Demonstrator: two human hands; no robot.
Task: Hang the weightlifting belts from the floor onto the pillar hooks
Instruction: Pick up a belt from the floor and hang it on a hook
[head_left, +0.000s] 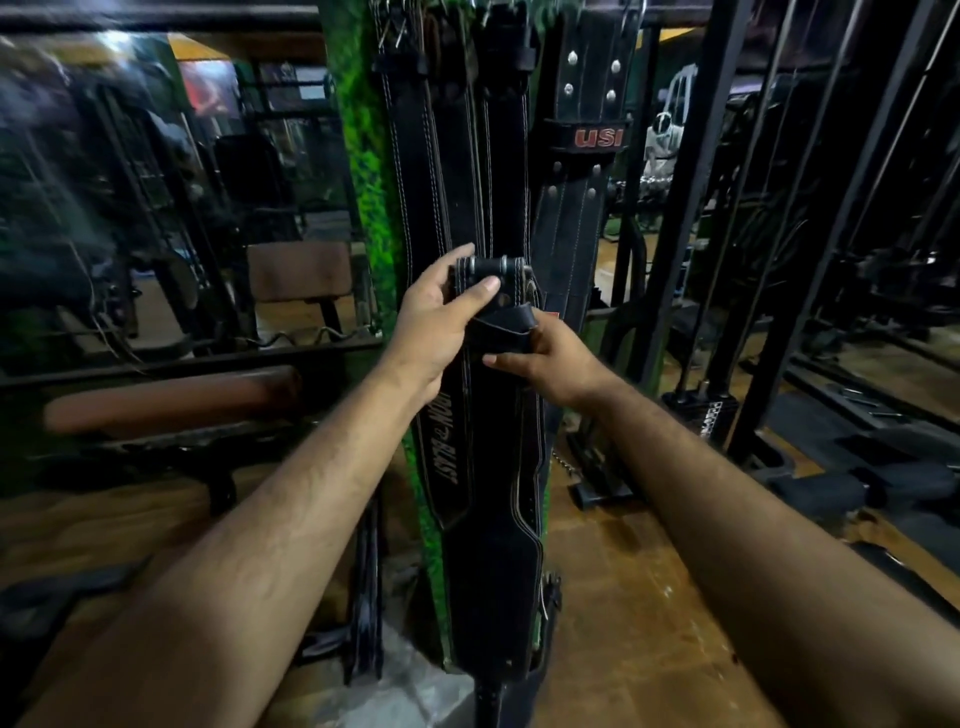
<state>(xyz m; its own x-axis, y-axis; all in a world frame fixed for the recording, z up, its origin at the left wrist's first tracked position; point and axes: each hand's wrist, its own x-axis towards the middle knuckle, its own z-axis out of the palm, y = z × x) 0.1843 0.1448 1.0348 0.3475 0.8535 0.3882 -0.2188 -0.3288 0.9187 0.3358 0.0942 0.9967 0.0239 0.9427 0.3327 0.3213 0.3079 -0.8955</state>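
dim gym, worn wooden floor (639, 597), padded bench (171, 397) far left, green pillar (363, 171) hung with black belts, one reads USI (597, 137), another IRON BLAST (441, 441), left hand (436, 322) and right hand (545, 358) both gripping buckle end of held belt (493, 519) against pillar

Held belt (493, 519): black leather, pale double stitching along the edges, silver buckle.
Hanging belt, left (447, 447): black, white lettering.
Hanging belt, right (592, 104): black, silver rivets, red "USI" lettering.
Pillar (363, 171): mottled green, leaf-like pattern.
Floor (639, 597): brown, wood-toned.
Bench pad (171, 397): reddish brown.
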